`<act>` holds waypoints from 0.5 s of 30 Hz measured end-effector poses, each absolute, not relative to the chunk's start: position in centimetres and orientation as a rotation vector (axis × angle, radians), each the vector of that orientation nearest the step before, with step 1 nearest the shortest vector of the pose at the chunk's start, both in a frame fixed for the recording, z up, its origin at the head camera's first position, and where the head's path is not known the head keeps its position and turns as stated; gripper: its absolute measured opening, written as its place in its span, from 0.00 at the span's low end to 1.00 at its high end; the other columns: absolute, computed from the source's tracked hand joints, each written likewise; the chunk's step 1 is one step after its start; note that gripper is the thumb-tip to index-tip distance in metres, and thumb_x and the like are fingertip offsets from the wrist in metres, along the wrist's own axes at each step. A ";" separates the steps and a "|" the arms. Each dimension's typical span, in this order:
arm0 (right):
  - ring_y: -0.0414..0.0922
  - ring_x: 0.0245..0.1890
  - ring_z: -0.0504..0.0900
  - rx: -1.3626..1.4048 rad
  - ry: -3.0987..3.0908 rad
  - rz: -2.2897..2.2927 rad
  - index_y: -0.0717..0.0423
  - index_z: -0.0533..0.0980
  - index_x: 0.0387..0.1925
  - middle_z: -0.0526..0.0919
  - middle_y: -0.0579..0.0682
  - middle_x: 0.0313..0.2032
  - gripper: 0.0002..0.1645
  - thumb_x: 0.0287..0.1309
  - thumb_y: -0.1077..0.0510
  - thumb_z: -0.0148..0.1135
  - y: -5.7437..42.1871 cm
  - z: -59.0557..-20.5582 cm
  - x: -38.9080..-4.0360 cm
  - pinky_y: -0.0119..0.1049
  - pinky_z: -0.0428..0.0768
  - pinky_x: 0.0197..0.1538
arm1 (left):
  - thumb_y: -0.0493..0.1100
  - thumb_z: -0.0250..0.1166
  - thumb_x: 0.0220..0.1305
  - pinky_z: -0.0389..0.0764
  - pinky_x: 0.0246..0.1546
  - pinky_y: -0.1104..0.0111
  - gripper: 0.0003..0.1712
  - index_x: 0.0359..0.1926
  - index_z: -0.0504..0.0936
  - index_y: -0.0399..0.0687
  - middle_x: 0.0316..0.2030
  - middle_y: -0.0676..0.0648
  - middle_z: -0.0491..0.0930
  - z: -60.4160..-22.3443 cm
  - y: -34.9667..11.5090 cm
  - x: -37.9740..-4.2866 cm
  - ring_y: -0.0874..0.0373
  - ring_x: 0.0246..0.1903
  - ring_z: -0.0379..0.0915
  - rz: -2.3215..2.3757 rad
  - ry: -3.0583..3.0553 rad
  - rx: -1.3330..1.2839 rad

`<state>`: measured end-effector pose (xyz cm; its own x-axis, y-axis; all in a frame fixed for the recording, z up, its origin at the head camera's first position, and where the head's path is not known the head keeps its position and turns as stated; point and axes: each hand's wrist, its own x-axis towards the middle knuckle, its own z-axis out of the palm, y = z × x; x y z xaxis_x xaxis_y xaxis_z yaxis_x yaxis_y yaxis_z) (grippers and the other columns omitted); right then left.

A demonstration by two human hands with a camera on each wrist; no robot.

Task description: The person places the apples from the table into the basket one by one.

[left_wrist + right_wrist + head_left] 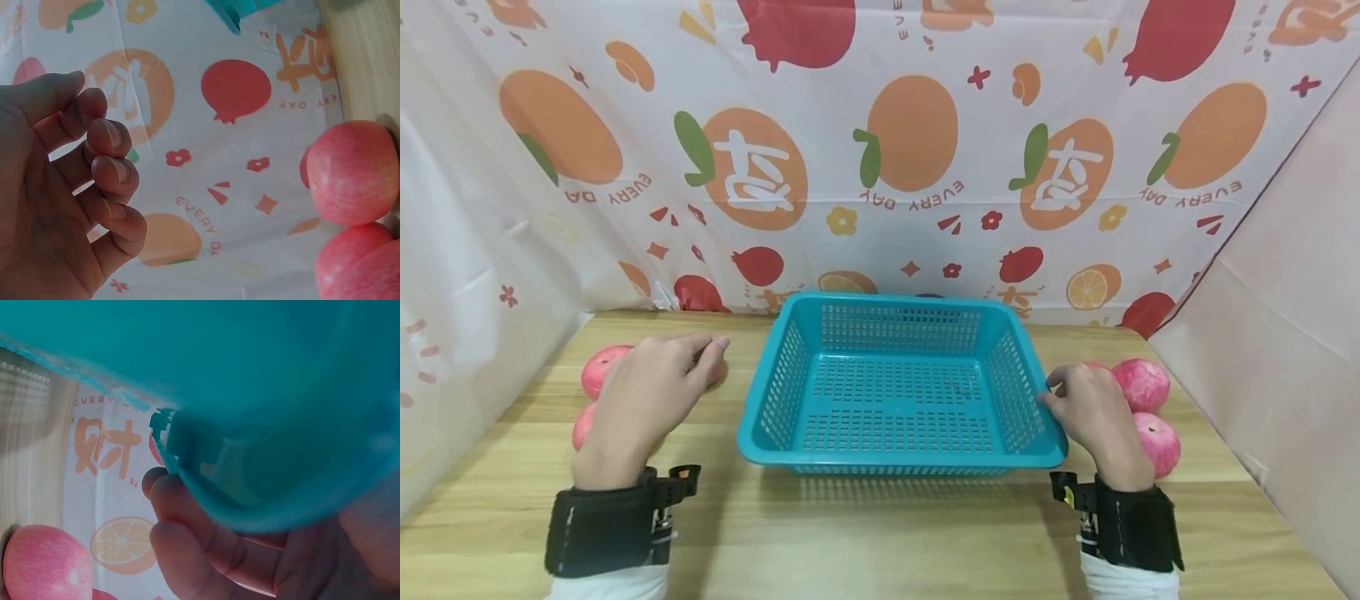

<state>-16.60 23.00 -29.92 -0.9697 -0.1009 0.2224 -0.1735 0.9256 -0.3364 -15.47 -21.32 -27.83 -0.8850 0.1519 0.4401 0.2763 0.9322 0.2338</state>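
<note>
A blue-green plastic basket with perforated walls and floor sits in the middle of the table with nothing inside. At its right side, my right hand grips the rim, fingers curled under the edge in the right wrist view. My left hand hovers over the apples on the left, apart from the basket. In the left wrist view its fingers hang loosely curled and hold nothing. Pink-red apples also lie beyond my right hand, which partly hides one of them.
The wooden table extends in front of the basket. A fruit-printed white curtain hangs along the table's far edge, and pale sheets close off both sides. Black camera straps circle both wrists.
</note>
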 end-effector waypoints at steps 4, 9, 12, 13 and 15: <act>0.48 0.22 0.77 0.205 -2.887 0.530 0.70 0.77 0.36 0.81 0.61 0.27 0.16 0.47 0.61 0.65 23.0 -30.0 -16.6 0.42 0.81 0.26 | 0.49 0.52 0.64 0.74 0.34 0.42 0.19 0.47 0.78 0.40 0.35 0.37 0.80 -27.9 -22.2 -15.4 0.42 0.34 0.73 -0.438 -2.691 -0.273; 0.48 0.22 0.77 0.208 -2.879 0.523 0.70 0.77 0.36 0.81 0.60 0.26 0.16 0.47 0.61 0.66 23.1 -30.0 -16.5 0.42 0.81 0.26 | 0.51 0.51 0.65 0.71 0.38 0.38 0.24 0.51 0.75 0.36 0.31 0.36 0.78 -28.3 -23.3 -15.6 0.40 0.32 0.70 -0.475 -2.737 -0.229; 0.47 0.22 0.77 0.207 -2.879 0.532 0.70 0.77 0.36 0.81 0.60 0.26 0.16 0.47 0.61 0.65 23.1 -30.0 -16.5 0.41 0.81 0.25 | 0.52 0.51 0.65 0.73 0.32 0.42 0.26 0.53 0.73 0.35 0.19 0.42 0.73 -28.7 -23.8 -15.7 0.44 0.28 0.68 -0.464 -2.753 -0.208; 0.47 0.22 0.77 0.207 -2.878 0.536 0.70 0.77 0.36 0.81 0.60 0.26 0.15 0.47 0.61 0.65 23.1 -30.0 -16.5 0.41 0.81 0.25 | 0.51 0.51 0.65 0.73 0.29 0.46 0.25 0.53 0.73 0.36 0.16 0.45 0.70 -28.7 -24.0 -15.8 0.46 0.26 0.66 -0.454 -2.752 -0.209; 0.47 0.22 0.77 0.207 -2.875 0.544 0.70 0.77 0.36 0.81 0.61 0.26 0.15 0.47 0.62 0.65 23.1 -30.0 -16.5 0.41 0.81 0.24 | 0.51 0.50 0.66 0.70 0.26 0.52 0.25 0.53 0.73 0.37 0.14 0.49 0.65 -28.9 -24.3 -15.8 0.48 0.24 0.65 -0.441 -2.753 -0.213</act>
<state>-16.47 23.10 -30.01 -0.9685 -0.0987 0.2285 -0.1754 0.9220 -0.3452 -15.83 -24.26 -28.90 -0.9297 0.0924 0.3566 0.1992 0.9404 0.2757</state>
